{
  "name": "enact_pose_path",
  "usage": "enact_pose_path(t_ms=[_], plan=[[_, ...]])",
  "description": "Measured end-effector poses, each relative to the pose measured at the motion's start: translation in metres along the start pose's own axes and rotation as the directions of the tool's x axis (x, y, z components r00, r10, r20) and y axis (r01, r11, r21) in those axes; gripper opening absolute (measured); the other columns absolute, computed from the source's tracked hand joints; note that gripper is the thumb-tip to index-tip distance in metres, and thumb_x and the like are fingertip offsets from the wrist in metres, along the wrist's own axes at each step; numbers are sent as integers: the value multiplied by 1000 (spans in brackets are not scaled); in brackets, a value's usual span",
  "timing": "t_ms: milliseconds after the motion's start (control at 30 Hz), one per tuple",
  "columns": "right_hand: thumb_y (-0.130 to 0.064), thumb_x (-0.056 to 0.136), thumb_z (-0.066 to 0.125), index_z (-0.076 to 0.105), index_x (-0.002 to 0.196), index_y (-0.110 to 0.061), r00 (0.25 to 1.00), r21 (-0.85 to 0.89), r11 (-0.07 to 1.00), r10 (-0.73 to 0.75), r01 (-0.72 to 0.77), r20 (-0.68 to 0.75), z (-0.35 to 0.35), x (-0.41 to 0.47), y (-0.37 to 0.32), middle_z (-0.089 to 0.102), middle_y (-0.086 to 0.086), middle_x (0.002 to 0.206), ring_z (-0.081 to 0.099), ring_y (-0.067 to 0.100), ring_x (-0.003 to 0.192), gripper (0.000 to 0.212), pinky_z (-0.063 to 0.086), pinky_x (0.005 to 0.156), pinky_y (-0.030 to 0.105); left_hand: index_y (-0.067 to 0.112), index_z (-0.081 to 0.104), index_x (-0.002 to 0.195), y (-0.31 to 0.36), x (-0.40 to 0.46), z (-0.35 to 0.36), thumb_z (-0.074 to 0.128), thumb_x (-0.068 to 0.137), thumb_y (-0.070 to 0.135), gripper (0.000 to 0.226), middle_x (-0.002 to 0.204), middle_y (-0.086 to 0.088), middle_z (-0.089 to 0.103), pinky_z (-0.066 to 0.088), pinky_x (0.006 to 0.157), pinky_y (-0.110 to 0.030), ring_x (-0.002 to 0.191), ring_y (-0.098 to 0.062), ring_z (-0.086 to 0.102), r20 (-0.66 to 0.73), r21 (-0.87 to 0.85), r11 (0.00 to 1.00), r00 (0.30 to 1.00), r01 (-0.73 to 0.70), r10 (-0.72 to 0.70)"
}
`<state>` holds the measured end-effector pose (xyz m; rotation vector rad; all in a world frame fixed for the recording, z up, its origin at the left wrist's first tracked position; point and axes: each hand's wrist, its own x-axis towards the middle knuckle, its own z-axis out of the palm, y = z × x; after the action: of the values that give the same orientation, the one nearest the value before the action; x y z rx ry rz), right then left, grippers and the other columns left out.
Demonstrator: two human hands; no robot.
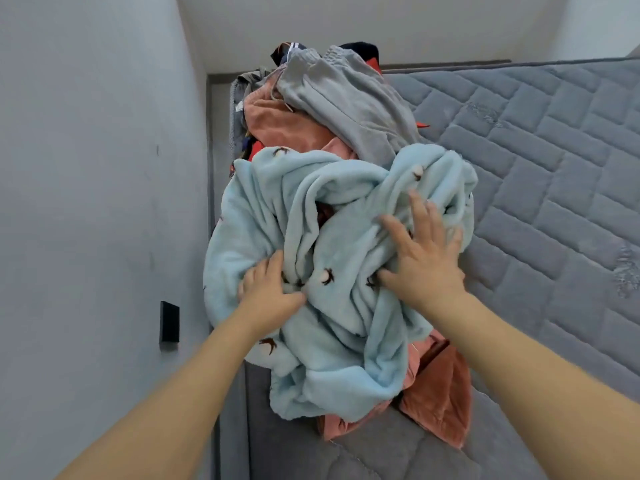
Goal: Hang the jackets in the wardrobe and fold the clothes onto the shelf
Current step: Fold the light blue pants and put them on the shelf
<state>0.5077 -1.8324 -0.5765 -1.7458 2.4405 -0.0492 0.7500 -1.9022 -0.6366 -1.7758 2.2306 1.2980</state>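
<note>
A heap of clothes lies on the bed's left side, against the wall. On top at the front is a crumpled light-blue fleece garment (349, 341) with small dark antler marks. My left hand (272, 289) grips a bunch of its fabric at the lower left. My right hand (420, 251) rests flat on it, fingers spread, holding nothing. Behind the fleece lie grey sweatpants (349, 98) and a pink garment (277, 123). A rust-orange piece (441, 400) sticks out beneath the fleece at the front right.
The grey quilted mattress (540, 174) stretches to the right and front of the heap. A plain grey wall (97, 168) runs along the left, with a black switch plate (169, 322) low on it. Darker clothes (291, 51) lie at the heap's far end.
</note>
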Motion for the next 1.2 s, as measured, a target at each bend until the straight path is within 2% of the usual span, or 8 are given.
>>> enact_pose_path(t_ms=[100, 200, 400, 500, 667, 833, 1033, 1200], plan=[[-53, 72, 63, 37, 132, -25, 822, 567, 764, 514, -307, -248, 36, -52, -17, 26, 3, 144, 31, 23, 127, 72, 37, 102, 42, 38, 10, 151, -34, -13, 15, 63, 70, 51, 98, 157, 2, 6, 11, 118, -53, 144, -29, 8, -241, 100, 987, 965, 129, -102], [-59, 68, 79, 32, 138, -26, 751, 848, 331, 651, -413, 111, 75, -100, -34, 31, -3, 137, 34, 12, 121, 91, 38, 106, 39, 36, 10, 150, -61, -14, 20, 79, 67, 54, 109, 155, -3, 14, 25, 112, -60, 141, -34, 20, -360, -300, 903, 840, 308, -406], [-34, 61, 90, 11, 150, -26, 718, 827, 128, 579, -548, 386, 95, -119, -40, 41, -1, 142, 47, 20, 125, 119, 41, 106, 42, 24, 65, 95, -52, -30, 35, 72, 66, 53, 42, 91, 3, 71, 58, 81, -45, 92, -24, 69, -152, -649, 724, 894, 232, -422], [-34, 73, 84, 19, 146, -16, 478, 704, -144, 639, -695, 603, 94, -126, -43, 49, 1, 123, 54, 20, 101, 99, 47, 89, 38, 21, 68, 108, -33, -49, 44, 63, 79, 56, 46, 106, -3, 68, 53, 91, -47, 104, -24, 62, -285, -497, 862, 919, 100, -271], [-35, 94, 62, 56, 129, -4, 443, 618, -395, 450, -680, 776, 68, -155, -45, 66, 15, 114, 64, 31, 102, 46, 52, 94, 47, 24, 65, 117, 4, -91, 53, 70, 89, 37, 32, 124, -2, 61, 49, 100, -47, 116, -22, 57, -381, -490, 867, 916, -88, -122], [-46, 95, 57, 65, 115, -8, 588, 664, -547, 342, -509, 733, -38, -184, 17, 74, 13, 99, 73, 28, 84, 43, 60, 66, 44, 21, 69, 114, 86, -160, 41, 72, 86, 39, 34, 130, -3, 43, 38, 110, -49, 128, -30, 39, -559, -392, 890, 829, -231, -31], [-23, 96, 50, 61, 127, -8, 879, 692, -672, 128, -263, 459, -207, -290, 92, 68, 15, 122, 70, 31, 102, 36, 59, 79, 44, 31, 60, 95, 244, -312, 16, 60, 88, 29, 7, 117, -8, 62, 53, 88, -40, 105, -24, 61, -482, -737, 594, 867, -322, -128], [-8, 89, 62, -3, 152, -46, 948, 824, -557, 196, -102, 251, -300, -402, 149, 59, -6, 128, 67, 24, 109, 98, 54, 87, 56, 22, 64, 81, 342, -432, 12, 62, 85, 34, 13, 80, 3, 69, 59, 66, -35, 78, -19, 69, -241, -926, 344, 945, -156, -222]])
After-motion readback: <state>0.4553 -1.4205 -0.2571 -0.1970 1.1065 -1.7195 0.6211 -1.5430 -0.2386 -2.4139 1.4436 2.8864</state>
